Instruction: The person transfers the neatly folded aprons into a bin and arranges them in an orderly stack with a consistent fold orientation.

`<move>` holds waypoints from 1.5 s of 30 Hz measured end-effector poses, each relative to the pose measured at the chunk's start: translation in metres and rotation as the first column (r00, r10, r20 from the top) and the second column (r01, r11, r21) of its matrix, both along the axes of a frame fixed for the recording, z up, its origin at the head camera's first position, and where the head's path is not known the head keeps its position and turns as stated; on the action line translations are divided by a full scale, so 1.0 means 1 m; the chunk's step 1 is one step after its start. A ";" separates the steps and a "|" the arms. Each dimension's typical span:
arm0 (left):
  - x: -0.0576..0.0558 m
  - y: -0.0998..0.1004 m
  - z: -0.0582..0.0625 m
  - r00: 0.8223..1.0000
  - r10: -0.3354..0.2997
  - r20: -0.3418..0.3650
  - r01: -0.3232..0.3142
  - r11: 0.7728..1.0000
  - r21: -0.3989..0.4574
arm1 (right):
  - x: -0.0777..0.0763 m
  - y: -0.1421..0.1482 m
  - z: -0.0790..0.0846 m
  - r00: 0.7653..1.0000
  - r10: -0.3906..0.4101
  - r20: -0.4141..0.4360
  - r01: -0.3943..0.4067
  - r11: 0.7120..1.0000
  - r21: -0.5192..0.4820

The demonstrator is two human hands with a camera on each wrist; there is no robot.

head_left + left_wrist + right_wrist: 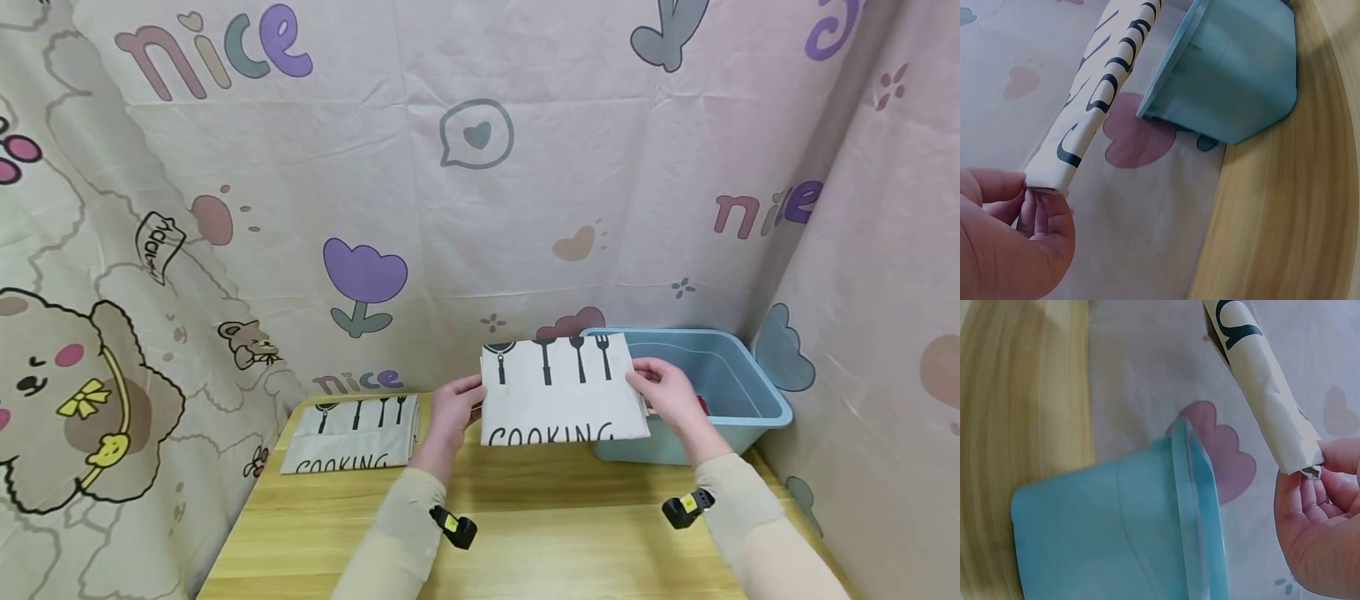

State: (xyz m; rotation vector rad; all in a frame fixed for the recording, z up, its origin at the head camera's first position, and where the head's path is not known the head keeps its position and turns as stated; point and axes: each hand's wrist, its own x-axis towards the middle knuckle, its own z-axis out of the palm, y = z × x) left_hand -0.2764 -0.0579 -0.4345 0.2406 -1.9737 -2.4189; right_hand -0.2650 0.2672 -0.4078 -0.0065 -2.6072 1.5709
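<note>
Hovering above the worktop (pixel 570 542), a folded white cloth (pixel 558 404) printed "COOKING" is pinched at opposite edges by the fingers of the left hand (pixel 452 414) and the right hand (pixel 670 396). A second folded cloth (pixel 352 437) is laid at the worktop's left; a blue bin (pixel 648 452) at the right is partly hidden.

Pale cartoon-printed curtain (pixel 480 242), yellowish wood-grain table (pixel 570 542)

The head view is bright, the 2 wrist views dimmer; soft shadows mark the table (pixel 570 542).
</note>
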 end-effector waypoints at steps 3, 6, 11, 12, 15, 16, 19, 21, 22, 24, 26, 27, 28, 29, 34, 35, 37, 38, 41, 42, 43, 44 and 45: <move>-0.001 0.009 0.003 1.000 -0.004 0.005 0.004 1.000 0.015 | 0.001 0.007 0.002 1.000 -0.028 0.007 0.028 1.000 0.012; -0.003 0.017 0.004 1.000 -0.008 0.006 0.008 1.000 0.013 | 0.001 0.015 0.004 0.999 -0.048 0.022 0.048 0.999 0.021; -0.006 0.031 0.006 1.000 -0.028 0.008 0.028 0.999 0.016 | 0.003 0.027 0.007 0.998 -0.052 0.043 0.051 0.999 0.018; -0.006 0.033 0.006 0.999 -0.032 0.011 0.032 0.999 0.018 | 0.003 0.030 0.007 0.998 -0.053 0.044 0.052 0.999 0.016; -0.006 0.041 0.008 0.999 -0.039 0.009 0.039 0.999 0.024 | 0.005 0.036 0.009 0.997 -0.060 0.045 0.059 0.998 0.022; -0.005 0.044 0.008 0.999 -0.038 0.010 0.038 0.999 0.028 | 0.006 0.038 0.009 0.997 -0.061 0.045 0.060 0.998 0.021; -0.004 0.051 0.009 0.999 -0.038 0.010 0.037 0.999 0.039 | 0.007 0.044 0.009 0.997 -0.063 0.047 0.062 0.998 0.022; -0.004 0.056 0.009 0.999 -0.038 0.016 0.037 0.998 0.046 | 0.008 0.047 0.009 0.997 -0.069 0.043 0.068 0.997 0.027; -0.004 0.058 0.009 0.999 -0.038 0.017 0.037 0.998 0.049 | 0.008 0.049 0.009 0.996 -0.074 0.043 0.073 0.997 0.028; -0.004 0.064 0.008 0.999 -0.039 0.013 0.039 0.998 0.054 | 0.008 0.052 0.008 0.995 -0.087 0.039 0.086 0.996 0.035; -0.004 0.070 0.008 0.999 -0.042 0.010 0.041 0.997 0.063 | 0.007 0.056 0.007 0.993 -0.109 0.037 0.108 0.993 0.043; -0.004 0.074 0.007 0.999 -0.042 0.009 0.042 0.997 0.067 | 0.007 0.058 0.007 0.992 -0.119 0.033 0.117 0.992 0.052; -0.004 0.078 0.007 0.999 -0.041 0.007 0.041 0.997 0.071 | 0.007 0.061 0.007 0.991 -0.127 0.034 0.125 0.991 0.054; -0.005 0.082 0.007 0.999 -0.040 0.005 0.040 0.997 0.074 | 0.006 0.063 0.007 0.990 -0.137 0.034 0.135 0.989 0.056; -0.007 0.101 0.009 0.999 -0.031 0.008 0.031 0.998 0.058 | 0.002 0.078 0.005 0.983 -0.175 0.048 0.173 0.983 0.056; -0.007 0.104 0.010 1.000 -0.030 0.009 0.029 0.998 0.057 | 0.000 0.081 0.005 0.982 -0.184 0.050 0.181 0.982 0.060; -0.009 0.111 0.012 1.000 -0.026 0.012 0.025 0.998 0.061 | -0.003 0.087 0.005 0.978 -0.199 0.057 0.194 0.978 0.070; -0.009 0.114 0.013 1.000 -0.026 0.015 0.025 0.997 0.070 | -0.004 0.090 0.005 0.976 -0.208 0.059 0.203 0.976 0.079; -0.011 0.124 0.014 0.999 -0.036 -0.002 0.036 0.995 0.089 | -0.008 0.099 0.006 0.972 -0.226 0.067 0.220 0.971 0.091; -0.012 0.127 0.015 0.999 -0.041 -0.006 0.041 0.994 0.100 | -0.010 0.102 0.007 0.970 -0.231 0.071 0.225 0.970 0.092; -0.013 0.130 0.015 0.999 -0.049 -0.012 0.050 0.993 0.110 | -0.011 0.105 0.007 0.969 -0.237 0.070 0.230 0.969 0.094; -0.013 0.133 0.015 0.998 -0.059 -0.017 0.061 0.991 0.120 | -0.012 0.108 0.007 0.968 -0.242 0.069 0.235 0.967 0.097; -0.014 0.135 0.015 0.998 -0.065 -0.022 0.068 0.990 0.123 | -0.013 0.110 0.008 0.967 -0.245 0.071 0.238 0.966 0.096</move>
